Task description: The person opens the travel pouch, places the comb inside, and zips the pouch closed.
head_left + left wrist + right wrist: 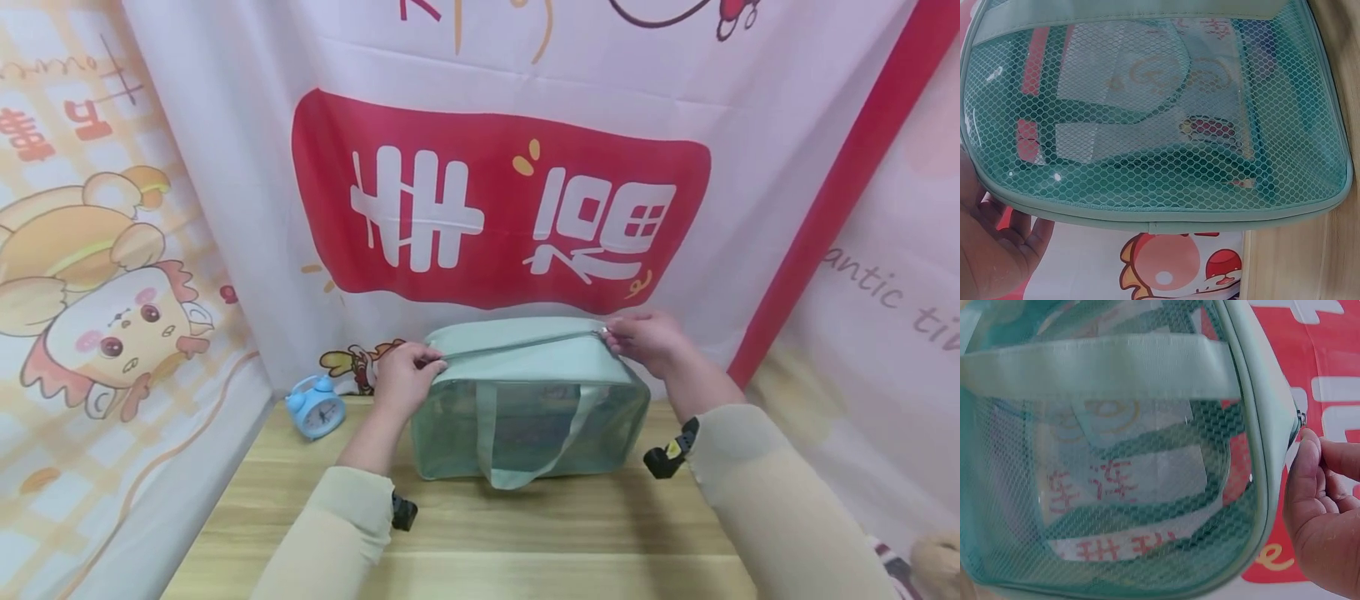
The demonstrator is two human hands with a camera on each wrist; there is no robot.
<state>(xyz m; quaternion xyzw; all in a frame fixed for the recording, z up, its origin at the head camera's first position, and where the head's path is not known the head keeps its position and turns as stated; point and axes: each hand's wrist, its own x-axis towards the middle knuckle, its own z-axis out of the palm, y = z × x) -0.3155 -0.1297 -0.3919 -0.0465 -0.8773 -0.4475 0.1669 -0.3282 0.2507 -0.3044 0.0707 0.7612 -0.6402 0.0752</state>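
Note:
A mint green bag [450, 425] with see-through mesh sides stands upright on the wooden table, its fabric handle [487, 433] hanging down the front. Across its top runs a zipper [517, 342]. My right hand [648, 340] is at the right end of that zipper, thumb and finger pinching the zipper pull [1302, 417]. At the opposite top corner, my left hand [405, 379] grips the bag's edge between thumb and fingers. Some of its fingertips [1038, 237] show past the piped rim in the left wrist view. Dim shapes inside the bag show through the mesh.
To the left of the bag, a blue alarm clock [317, 408] stands on the wooden table [465, 542]. A printed white curtain [247, 208] with a red panel hangs right behind the bag. More printed cloth [885, 333] hangs on the right side.

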